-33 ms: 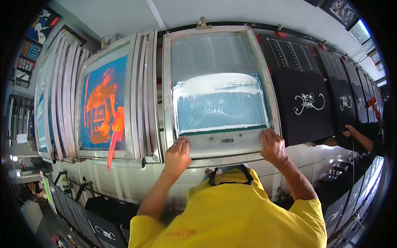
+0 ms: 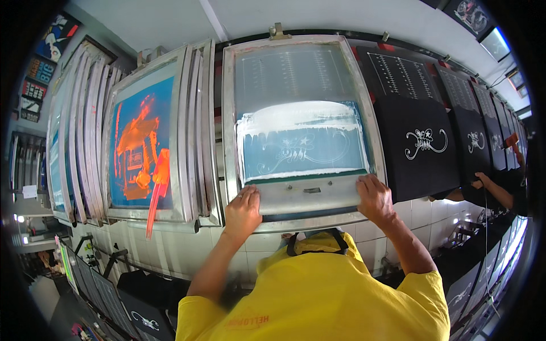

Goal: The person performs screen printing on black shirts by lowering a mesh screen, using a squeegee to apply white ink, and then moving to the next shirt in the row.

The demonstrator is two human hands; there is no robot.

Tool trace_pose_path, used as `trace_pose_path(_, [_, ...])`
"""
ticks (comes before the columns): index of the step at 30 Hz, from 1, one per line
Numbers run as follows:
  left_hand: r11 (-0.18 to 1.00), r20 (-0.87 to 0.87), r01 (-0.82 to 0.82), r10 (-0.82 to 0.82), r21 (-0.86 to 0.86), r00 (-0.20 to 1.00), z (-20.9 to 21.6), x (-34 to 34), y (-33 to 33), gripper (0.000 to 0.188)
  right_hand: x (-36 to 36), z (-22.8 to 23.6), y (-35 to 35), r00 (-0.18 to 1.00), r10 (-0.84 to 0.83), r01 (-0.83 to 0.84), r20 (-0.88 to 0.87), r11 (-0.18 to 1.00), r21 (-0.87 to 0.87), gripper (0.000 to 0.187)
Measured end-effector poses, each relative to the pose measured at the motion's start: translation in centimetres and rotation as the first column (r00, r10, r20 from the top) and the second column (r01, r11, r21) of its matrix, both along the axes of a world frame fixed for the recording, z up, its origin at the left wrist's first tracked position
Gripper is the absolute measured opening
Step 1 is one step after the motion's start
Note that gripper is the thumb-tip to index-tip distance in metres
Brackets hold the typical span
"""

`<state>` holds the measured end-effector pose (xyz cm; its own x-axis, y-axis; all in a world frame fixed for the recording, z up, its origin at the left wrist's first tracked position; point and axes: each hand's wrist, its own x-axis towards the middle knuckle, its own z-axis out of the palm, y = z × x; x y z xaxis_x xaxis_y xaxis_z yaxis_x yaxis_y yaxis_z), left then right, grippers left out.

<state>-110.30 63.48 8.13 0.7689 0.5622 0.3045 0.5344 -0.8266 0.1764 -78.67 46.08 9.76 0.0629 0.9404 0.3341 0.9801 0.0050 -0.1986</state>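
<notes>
A wide silver metal squeegee with a green blade edge lies across the near part of a metal-framed printing screen. My left hand is closed around its left end, and my right hand grips the right end. Thick white ink forms a band across the middle of the mesh. Between that band and the squeegee, the blue-green mesh carries a faint scroll-and-star design, with a thin white ink line along the blade. What lies under the screen is mostly hidden.
To the left stand several upright screens, one with an orange picture; an orange-smeared squeegee leans on it. Black printed fabric panels run along the right, where another person's hand touches one. More black panels lie behind me.
The squeegee and both hands have shifted very slightly away from me, and a little more of the screen's near end shows below the bar. My grip stays the same.
</notes>
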Motion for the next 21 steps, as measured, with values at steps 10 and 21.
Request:
trace_pose_path(10, [0.998, -0.031, -0.036, 0.035, -0.052, 0.999, 0.7, 6.4, 10.9, 0.021, 6.8, -0.5, 10.3, 0.994, -0.013, 0.021, 0.105, 0.996, -0.084, 0.02])
trace_pose_path(21, [0.96, -0.215, -0.114, 0.058, -0.258, 0.975, 5.0, 9.3, 15.9, 0.019, 9.7, 4.2, 16.0, 0.998, -0.034, 0.054, 0.059, 0.931, -0.361, 0.02])
